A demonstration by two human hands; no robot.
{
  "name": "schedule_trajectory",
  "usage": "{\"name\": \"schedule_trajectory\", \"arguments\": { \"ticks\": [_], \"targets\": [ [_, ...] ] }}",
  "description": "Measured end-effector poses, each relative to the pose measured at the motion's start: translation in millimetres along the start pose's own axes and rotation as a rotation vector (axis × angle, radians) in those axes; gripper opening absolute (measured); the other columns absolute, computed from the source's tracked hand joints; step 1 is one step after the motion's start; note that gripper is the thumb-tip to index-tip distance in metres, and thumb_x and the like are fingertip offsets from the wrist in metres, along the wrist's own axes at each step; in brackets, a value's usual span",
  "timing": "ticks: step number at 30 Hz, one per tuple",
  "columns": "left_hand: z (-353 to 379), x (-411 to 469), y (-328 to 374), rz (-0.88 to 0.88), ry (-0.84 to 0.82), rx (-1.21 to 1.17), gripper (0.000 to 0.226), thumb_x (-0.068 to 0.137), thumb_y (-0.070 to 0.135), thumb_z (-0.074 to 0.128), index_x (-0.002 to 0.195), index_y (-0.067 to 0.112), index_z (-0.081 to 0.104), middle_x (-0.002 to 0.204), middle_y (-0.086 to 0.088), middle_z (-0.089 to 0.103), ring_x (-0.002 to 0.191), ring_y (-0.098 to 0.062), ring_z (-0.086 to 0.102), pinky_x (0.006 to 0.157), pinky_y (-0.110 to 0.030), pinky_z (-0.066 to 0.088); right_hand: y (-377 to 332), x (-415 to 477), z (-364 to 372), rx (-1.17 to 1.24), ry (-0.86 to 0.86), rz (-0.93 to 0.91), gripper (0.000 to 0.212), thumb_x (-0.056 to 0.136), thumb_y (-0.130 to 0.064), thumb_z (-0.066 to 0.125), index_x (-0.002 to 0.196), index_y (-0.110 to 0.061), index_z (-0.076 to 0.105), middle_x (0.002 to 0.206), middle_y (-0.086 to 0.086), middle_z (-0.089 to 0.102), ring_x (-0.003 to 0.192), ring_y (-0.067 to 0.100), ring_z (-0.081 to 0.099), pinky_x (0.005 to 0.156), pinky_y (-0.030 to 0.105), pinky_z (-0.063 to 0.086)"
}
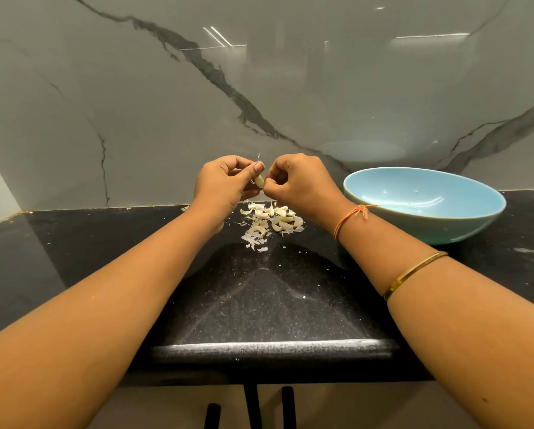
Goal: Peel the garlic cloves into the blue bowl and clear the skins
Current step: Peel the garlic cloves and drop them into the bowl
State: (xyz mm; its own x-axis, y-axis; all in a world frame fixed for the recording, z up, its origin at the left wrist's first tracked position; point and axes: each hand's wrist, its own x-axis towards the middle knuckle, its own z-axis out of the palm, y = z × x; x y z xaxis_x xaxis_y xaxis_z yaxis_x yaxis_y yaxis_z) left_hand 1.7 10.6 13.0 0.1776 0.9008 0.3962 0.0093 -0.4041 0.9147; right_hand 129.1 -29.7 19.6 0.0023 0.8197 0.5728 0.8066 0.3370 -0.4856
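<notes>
A pale garlic clove (259, 181) is held up between both hands above the black counter. My left hand (225, 184) pinches it with thumb and fingers, a thin wisp of skin sticking up above the thumb. My right hand (296, 181) grips the clove's right side with its fingertips. Directly below lies a pile of garlic cloves and papery skins (268, 222) on the counter. The blue bowl (464, 224) stands to the right of my right wrist; its inside looks empty apart from small specks.
The black speckled counter (275, 298) ends at a front edge near me, with dark cabinet handles (253, 404) below. A grey marble backsplash (197, 103) rises right behind the hands. Stray skin bits lie at the back left (185, 208).
</notes>
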Motion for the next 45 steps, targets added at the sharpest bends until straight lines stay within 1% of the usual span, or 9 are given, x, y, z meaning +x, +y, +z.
{"name": "schedule_trajectory", "arguments": {
  "ticks": [4,13,20,25,30,34,37,41,45],
  "targets": [
    [-0.6,1.1,-0.6,-0.021,-0.002,-0.001,0.008,0.086,0.015,0.065,0.079,0.011,0.066,0.074,-0.007,0.065,0.069,-0.015,0.063,0.064,-0.021,0.057,0.1,-0.4,0.0,-0.046,-0.013,-0.030,0.014,0.087,-0.020,0.059,0.082,-0.007,0.062,0.080,0.009,0.067,0.074,0.025,0.064,0.073,0.041,0.054],
    [-5.3,2.3,2.5,-0.061,-0.054,-0.032,0.011,0.087,0.014,0.064,0.078,0.010,0.069,0.070,-0.003,0.066,0.062,-0.009,0.058,0.054,-0.014,0.048,-1.4,-1.2,-1.6,-0.031,-0.019,-0.091,0.010,0.089,-0.016,0.056,0.081,-0.009,0.056,0.075,0.006,0.059,0.068,0.022,0.054,0.066,0.037,0.047],
    [-6.7,1.7,2.7,-0.078,-0.088,-0.077,0.011,0.088,0.016,0.063,0.082,0.009,0.070,0.062,0.003,0.066,0.056,-0.003,0.060,0.052,-0.014,0.044,4.7,-0.1,-0.5,0.094,0.043,-0.012,0.010,0.090,-0.011,0.055,0.088,-0.003,0.061,0.081,0.011,0.064,0.075,0.028,0.064,0.073,0.044,0.054],
    [-7.2,2.2,2.2,-0.074,-0.044,-0.038,0.009,0.088,0.017,0.063,0.085,0.011,0.069,0.068,0.002,0.066,0.060,-0.004,0.060,0.056,-0.014,0.047,8.5,3.3,0.0,0.291,0.072,0.104,0.016,0.092,-0.013,0.053,0.089,-0.001,0.063,0.080,0.012,0.065,0.069,0.022,0.065,0.068,0.039,0.058],
    [-5.8,0.8,1.5,-0.063,-0.067,-0.021,0.007,0.090,0.015,0.061,0.089,0.011,0.067,0.076,-0.001,0.065,0.063,-0.004,0.062,0.056,-0.013,0.049,5.3,0.9,3.2,0.400,-0.034,0.125,0.021,0.090,-0.021,0.062,0.087,-0.001,0.064,0.075,0.011,0.064,0.063,0.012,0.061,0.059,0.026,0.057],
    [-4.7,0.0,1.8,-0.064,-0.110,-0.014,0.006,0.089,0.016,0.061,0.087,0.014,0.066,0.077,-0.001,0.066,0.064,-0.005,0.062,0.054,-0.013,0.048,7.7,2.4,3.0,0.439,-0.045,0.171,0.011,0.090,-0.011,0.060,0.085,-0.001,0.061,0.070,0.008,0.061,0.058,0.013,0.059,0.061,0.029,0.058],
    [-3.3,-0.2,1.0,-0.084,-0.129,-0.026,0.008,0.090,0.016,0.059,0.086,0.015,0.066,0.076,-0.001,0.065,0.061,-0.002,0.062,0.053,-0.012,0.046,7.6,3.1,2.3,0.337,-0.045,0.167,0.013,0.093,-0.014,0.057,0.084,-0.005,0.058,0.069,0.006,0.060,0.056,0.015,0.059,0.060,0.029,0.055],
    [-3.3,0.4,0.5,-0.089,-0.148,-0.027,0.010,0.091,0.016,0.058,0.087,0.013,0.066,0.073,0.002,0.066,0.057,0.000,0.061,0.053,-0.012,0.045,7.1,4.6,5.3,0.161,0.023,0.133,0.016,0.094,-0.020,0.054,0.084,-0.007,0.055,0.084,0.014,0.063,0.076,0.031,0.064,0.074,0.046,0.054],
    [-3.6,1.5,0.9,-0.096,-0.087,-0.050,0.008,0.092,0.015,0.059,0.088,0.012,0.064,0.073,0.001,0.064,0.060,-0.002,0.062,0.054,-0.012,0.048,7.0,4.9,4.5,0.212,0.108,0.178,0.039,0.096,-0.029,0.052,0.078,0.005,0.059,0.072,0.017,0.063,0.067,0.032,0.062,0.071,0.052,0.052]
  ]
}}
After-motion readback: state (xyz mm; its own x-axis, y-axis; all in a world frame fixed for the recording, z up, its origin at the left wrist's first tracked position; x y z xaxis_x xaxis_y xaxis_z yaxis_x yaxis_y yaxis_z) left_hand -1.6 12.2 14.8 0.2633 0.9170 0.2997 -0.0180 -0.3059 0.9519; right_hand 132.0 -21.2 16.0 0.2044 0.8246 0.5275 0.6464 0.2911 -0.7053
